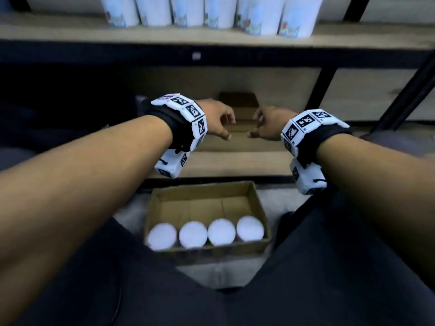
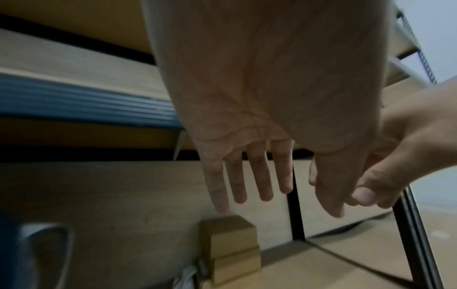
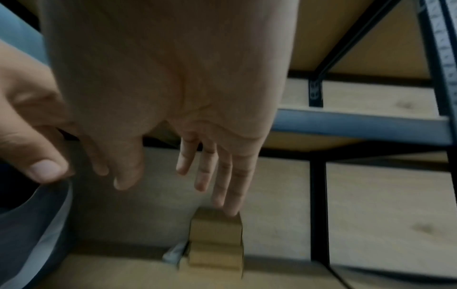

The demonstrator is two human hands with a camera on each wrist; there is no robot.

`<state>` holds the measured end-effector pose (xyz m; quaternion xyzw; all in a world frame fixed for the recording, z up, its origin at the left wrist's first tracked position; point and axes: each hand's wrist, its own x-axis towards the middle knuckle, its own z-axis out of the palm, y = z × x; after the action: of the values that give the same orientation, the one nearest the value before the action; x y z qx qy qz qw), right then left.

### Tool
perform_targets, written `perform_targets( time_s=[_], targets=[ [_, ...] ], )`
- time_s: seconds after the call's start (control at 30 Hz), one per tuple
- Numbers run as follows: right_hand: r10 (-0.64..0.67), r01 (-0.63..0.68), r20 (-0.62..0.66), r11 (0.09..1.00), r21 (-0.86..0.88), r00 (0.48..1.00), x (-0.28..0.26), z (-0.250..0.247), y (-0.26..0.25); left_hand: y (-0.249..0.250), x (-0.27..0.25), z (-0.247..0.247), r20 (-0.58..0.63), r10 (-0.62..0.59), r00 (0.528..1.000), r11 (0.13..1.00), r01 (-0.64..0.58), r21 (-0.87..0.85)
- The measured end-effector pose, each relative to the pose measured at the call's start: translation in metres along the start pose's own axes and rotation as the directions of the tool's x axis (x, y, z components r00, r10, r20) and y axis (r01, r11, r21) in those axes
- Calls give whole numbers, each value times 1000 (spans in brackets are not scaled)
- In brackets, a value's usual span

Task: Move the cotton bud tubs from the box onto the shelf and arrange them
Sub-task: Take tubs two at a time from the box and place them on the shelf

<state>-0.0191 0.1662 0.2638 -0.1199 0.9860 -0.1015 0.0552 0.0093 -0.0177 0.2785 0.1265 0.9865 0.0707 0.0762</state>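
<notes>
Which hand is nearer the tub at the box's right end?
Right, narrowly. The right hand is empty and open above the far side of the box, roughly over that rightmost tub; the left hand, also open, is further to the tub's left.

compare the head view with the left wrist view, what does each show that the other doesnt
Only the head view shows the box on the floor with four tubs in its near row, the tubs already on the upper shelf, and both forearms with wrist rigs. Only the left wrist view shows the left hand's palm and straight fingers from below. Both show the two hands empty and near each other, the right hand, and the stepped cardboard stack.
</notes>
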Motion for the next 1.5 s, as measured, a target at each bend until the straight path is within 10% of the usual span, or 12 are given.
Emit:
perform_targets(
  time_s=[0.53, 1.13, 1.5],
  targets=[
    [-165, 205, 479, 978, -33, 862, -17, 229, -67, -122, -85, 220, 368, -341, 865, 933, 359, 20],
    [-115, 163, 548, 986, -39, 828, -30, 334, -107, -135, -99, 304, 459, -344, 819, 892, 438, -114],
    [-143, 182, 448, 982, -46, 883, -35, 345, -106, -137, -98, 327, 301, -449, 841, 859, 500, -115]
  ],
)
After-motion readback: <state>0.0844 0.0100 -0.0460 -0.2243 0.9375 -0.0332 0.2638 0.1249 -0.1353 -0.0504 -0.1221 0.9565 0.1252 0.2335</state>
